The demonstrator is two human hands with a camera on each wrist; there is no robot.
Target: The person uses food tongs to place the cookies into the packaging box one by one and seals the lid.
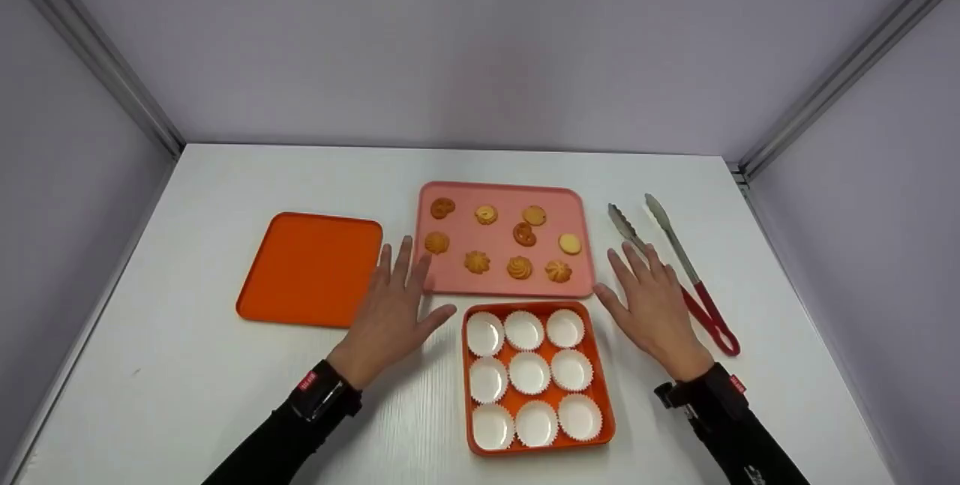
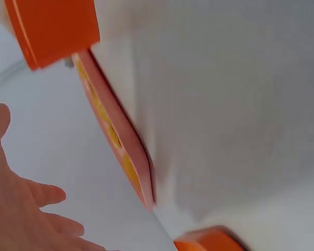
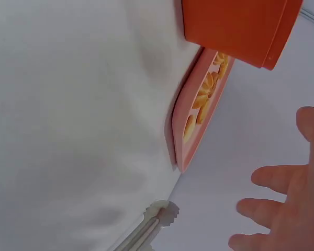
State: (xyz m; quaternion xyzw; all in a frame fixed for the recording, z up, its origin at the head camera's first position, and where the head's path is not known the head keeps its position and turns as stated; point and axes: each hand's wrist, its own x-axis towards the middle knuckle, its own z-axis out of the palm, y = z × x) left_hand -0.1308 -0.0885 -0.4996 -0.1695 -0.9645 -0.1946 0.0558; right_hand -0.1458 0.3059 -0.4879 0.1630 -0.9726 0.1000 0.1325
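My left hand (image 1: 390, 320) hovers with straight, spread fingers between an orange lid-like tray (image 1: 311, 267) and a pink tray (image 1: 495, 239), its fingertips overlapping the pink tray's left edge in the head view. Fingers spread too, my right hand (image 1: 652, 312) is near that tray's lower right corner and partly covers the metal tongs (image 1: 674, 239) with red handles. Neither hand holds anything. Several cookies (image 1: 520, 267) of different shapes lie on the pink tray. Between the wrists stands an orange box (image 1: 604, 387) with rows of white paper cups (image 1: 529, 372) in it.
A white table (image 1: 187, 395) carries everything. Pale panels (image 1: 480, 50) rise behind and on both sides of it. In the right wrist view, the tongs' scalloped tips (image 3: 162, 212) point toward the table's far side.
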